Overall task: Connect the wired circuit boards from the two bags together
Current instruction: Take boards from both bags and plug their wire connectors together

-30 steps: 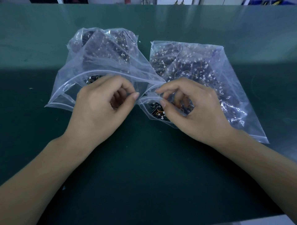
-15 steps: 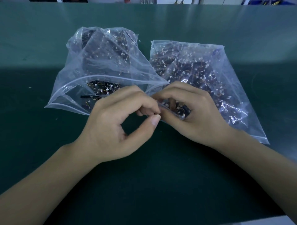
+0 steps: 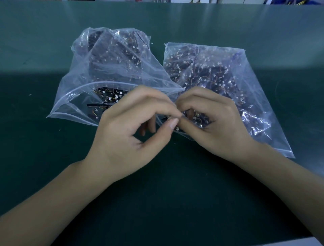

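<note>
Two clear zip bags lie side by side on the green table (image 3: 157, 202), both full of small black wired circuit boards with white connectors. The left bag (image 3: 112, 70) gapes toward me, and loose boards (image 3: 105, 100) show in its mouth. The right bag (image 3: 219, 73) lies flatter. My left hand (image 3: 126, 137) and my right hand (image 3: 219, 126) meet fingertip to fingertip in front of the right bag's mouth. Each pinches a small dark wired piece (image 3: 168, 117) between thumb and fingers. My fingers hide most of the two pieces and where they join.
The table's near edge runs along the bottom right, with a pale strip (image 3: 298, 242) beyond it. Shelving and cables (image 3: 294, 2) show past the far edge. A few tiny specks lie on the mat near the bags.
My left hand left the left bag's mouth and moved right and toward me. Both hands came together and now pinch at the same spot; the left bag's opening is uncovered.
</note>
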Available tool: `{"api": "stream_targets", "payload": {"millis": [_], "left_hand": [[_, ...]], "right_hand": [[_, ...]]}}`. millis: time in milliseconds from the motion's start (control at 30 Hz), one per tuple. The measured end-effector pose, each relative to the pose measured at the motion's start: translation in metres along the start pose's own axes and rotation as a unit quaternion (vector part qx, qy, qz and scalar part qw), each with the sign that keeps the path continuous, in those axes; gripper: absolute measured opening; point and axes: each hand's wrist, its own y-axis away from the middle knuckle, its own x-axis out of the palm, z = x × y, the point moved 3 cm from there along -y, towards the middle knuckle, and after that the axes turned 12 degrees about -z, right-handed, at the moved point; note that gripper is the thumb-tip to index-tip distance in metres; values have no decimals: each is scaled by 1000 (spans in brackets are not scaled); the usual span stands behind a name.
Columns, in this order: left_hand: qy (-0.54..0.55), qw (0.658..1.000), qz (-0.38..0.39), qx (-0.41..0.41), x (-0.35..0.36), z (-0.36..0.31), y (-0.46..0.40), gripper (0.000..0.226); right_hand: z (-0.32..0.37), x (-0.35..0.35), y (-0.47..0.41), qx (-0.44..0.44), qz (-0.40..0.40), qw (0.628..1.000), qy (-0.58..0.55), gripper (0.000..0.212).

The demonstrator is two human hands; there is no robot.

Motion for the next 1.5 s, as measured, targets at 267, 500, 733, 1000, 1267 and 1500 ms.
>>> {"api": "stream_targets", "payload": {"millis": [267,500,733,1000,1267,1500], "left_hand": [[-71,997,-10,-32,-1,12,0,10],[-55,998,-14,-18,-2,10,1,15],[-41,998,-31,-34,-2,12,3,8],[-8,996,-32,-81,-2,13,4,16],[-42,995,-12,-90,1,19,4,17],[-36,995,-20,-90,0,19,2,14]], "right_hand": [[-2,2,2,4,14,1000,-3,5],[-4,3,3,5,26,1000,-3,9],[-1,3,1,11,9,1000,-10,11],[2,-2,-1,18,-35,999,-14,10],[4,-2,-1,29,-40,998,-48,14],[7,-4,-1,30,-47,997,-60,15]]}}
